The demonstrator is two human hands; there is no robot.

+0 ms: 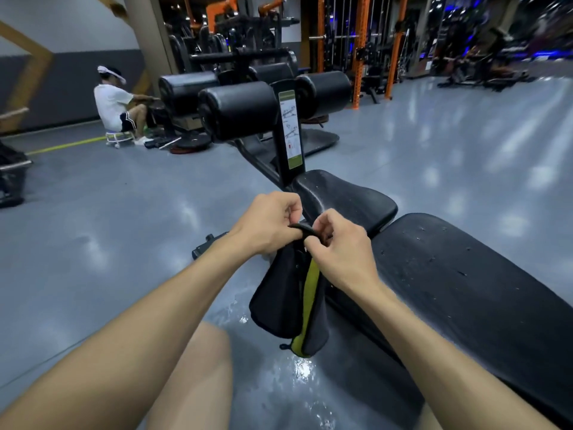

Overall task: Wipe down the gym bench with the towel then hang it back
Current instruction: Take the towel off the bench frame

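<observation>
Towel (286, 301), dark with a yellow-green stripe down one fold, hangs bunched and folded from both hands just beside the near-left edge of the gym bench (459, 280), clear of the floor (108, 237). Its lower end, with a small dark loop or tag at the tip, dangles above a wet, shiny patch of floor close to the bench's side. The left hand (268, 223) is curled nearly closed, its fingers pinched on the towel's top edge, where a dark strap or hem arcs across between the two hands. The right hand (339, 240) is likewise closed, fingers tucked in and gripping the same top edge from the bench side; the two hands almost touch. Both forearms reach forward from the bottom of the view, and a bare knee shows below the left one.

The bench has two black pads: a long back pad to the right of the towel, speckled with droplets or scuffs, and a smaller seat pad (344, 197) beyond the hands. Past the seat pad rises a black post bearing an instruction label (290, 130), flanked by black roller pads (238, 110). Far beyond the bench on its left side, another person (116, 108) in a white shirt sits low by the wall. Orange rack uprights (361, 48) stand behind the bench's far end.
</observation>
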